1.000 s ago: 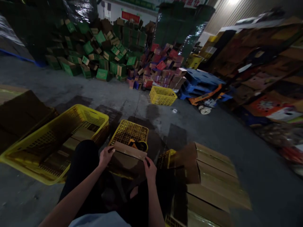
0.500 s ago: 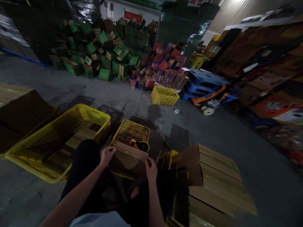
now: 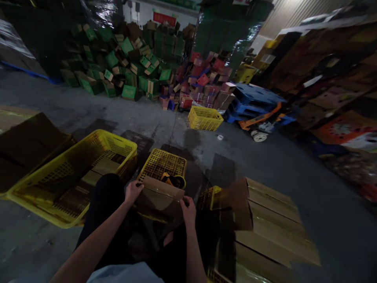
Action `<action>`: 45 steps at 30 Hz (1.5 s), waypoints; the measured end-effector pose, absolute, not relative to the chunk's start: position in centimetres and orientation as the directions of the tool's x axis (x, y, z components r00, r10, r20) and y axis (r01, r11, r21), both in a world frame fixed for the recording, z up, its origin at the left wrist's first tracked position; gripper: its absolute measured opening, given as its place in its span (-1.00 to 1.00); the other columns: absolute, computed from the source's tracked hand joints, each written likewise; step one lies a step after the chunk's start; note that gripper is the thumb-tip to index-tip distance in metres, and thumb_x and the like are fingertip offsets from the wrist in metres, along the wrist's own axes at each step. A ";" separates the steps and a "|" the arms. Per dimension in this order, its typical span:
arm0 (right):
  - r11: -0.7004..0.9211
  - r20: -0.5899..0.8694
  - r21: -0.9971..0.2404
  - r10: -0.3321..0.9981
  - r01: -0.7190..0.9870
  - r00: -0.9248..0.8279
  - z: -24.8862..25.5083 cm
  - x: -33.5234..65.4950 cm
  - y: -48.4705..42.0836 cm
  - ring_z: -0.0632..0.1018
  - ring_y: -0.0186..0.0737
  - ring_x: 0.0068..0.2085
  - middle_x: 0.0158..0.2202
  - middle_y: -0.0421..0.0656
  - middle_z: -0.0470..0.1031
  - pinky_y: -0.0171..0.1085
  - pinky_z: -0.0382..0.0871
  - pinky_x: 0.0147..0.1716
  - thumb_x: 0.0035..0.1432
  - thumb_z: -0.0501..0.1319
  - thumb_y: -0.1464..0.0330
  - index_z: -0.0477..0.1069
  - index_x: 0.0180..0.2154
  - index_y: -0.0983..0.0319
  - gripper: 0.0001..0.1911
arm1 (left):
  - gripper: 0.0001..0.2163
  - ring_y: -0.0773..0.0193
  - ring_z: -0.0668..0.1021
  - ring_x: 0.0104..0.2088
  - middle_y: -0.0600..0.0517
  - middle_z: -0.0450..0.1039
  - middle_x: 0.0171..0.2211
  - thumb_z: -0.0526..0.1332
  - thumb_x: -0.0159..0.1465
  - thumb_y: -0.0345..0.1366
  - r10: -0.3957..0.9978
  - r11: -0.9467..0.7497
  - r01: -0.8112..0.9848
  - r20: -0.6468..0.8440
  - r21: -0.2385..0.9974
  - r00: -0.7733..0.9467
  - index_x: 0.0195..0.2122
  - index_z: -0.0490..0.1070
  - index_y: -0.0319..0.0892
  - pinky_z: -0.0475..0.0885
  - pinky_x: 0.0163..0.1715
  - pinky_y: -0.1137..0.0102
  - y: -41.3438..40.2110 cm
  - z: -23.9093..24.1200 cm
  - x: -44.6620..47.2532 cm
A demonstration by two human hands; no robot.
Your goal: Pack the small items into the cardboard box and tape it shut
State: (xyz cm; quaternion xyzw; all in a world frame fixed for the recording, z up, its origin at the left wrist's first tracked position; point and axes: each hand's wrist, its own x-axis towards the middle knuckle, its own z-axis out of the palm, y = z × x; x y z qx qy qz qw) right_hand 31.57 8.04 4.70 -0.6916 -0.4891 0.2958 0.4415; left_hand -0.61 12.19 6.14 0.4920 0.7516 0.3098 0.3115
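A brown cardboard box (image 3: 160, 198) lies in front of my knees, at the near side of an upturned yellow crate (image 3: 159, 161). My left hand (image 3: 134, 192) pinches the box's left upper corner between thumb and fingers. At the right upper corner, my right hand (image 3: 188, 208) grips the same edge with curled fingers. A shiny strip of clear tape (image 3: 165, 192) seems to run along that edge. Just behind the box, a tape dispenser (image 3: 172, 179) in orange and black rests on the crate.
On the left stands a large yellow basket (image 3: 118, 139) with flat cardboard pieces inside. Several folded cartons (image 3: 277, 220) are stacked at my right. Farther off are another yellow crate (image 3: 205, 119), blue pallets (image 3: 256, 98), an orange pallet jack (image 3: 262, 118) and heaped green boxes (image 3: 129, 92).
Both hands keep their hold at the two corners of the box, almost unmoved. The view has shifted very slightly.
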 end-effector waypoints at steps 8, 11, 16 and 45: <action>-0.156 -0.015 -0.920 0.930 0.359 0.366 4.2 31.4 8.1 0.62 -0.03 -0.25 -0.30 -0.08 0.63 -0.13 0.48 -0.19 -0.01 0.25 0.12 0.49 -0.27 0.19 -0.68 | -0.90 0.20 0.64 -0.28 0.01 0.63 -0.37 0.31 0.13 -0.39 0.927 0.357 0.525 -0.224 0.773 -0.300 -0.32 0.59 -0.18 0.41 -0.34 0.48 13.0 6.5 -0.9; -0.160 -0.026 -0.923 0.933 0.350 0.359 4.3 31.2 8.1 0.61 -0.03 -0.24 -0.29 -0.08 0.62 -0.13 0.47 -0.17 0.00 0.24 0.13 0.48 -0.26 0.21 -0.67 | -0.90 0.21 0.64 -0.30 0.02 0.62 -0.38 0.30 0.13 -0.38 0.927 0.359 0.522 -0.228 0.774 -0.299 -0.32 0.58 -0.19 0.40 -0.35 0.48 13.0 6.4 -1.0; -0.156 -0.004 -0.914 0.927 0.375 0.375 4.4 31.0 8.0 0.59 -0.02 -0.24 -0.29 -0.08 0.61 -0.13 0.46 -0.17 0.01 0.23 0.14 0.47 -0.27 0.21 -0.69 | -0.90 0.21 0.65 -0.25 0.01 0.63 -0.34 0.29 0.13 -0.40 0.933 0.335 0.526 -0.198 0.782 -0.299 -0.32 0.57 -0.18 0.43 -0.28 0.48 12.7 6.2 -0.8; 0.085 0.298 -0.580 0.948 0.810 0.114 4.4 29.2 6.9 0.40 0.00 -0.09 -0.11 0.02 0.43 -0.02 0.31 -0.04 0.38 0.00 0.09 0.44 -0.12 0.22 -0.60 | -0.86 0.13 0.63 -0.18 -0.06 0.60 -0.25 0.20 0.22 -0.33 0.943 0.185 0.631 0.044 0.754 -0.329 -0.25 0.53 -0.18 0.49 -0.11 0.32 11.6 4.4 0.5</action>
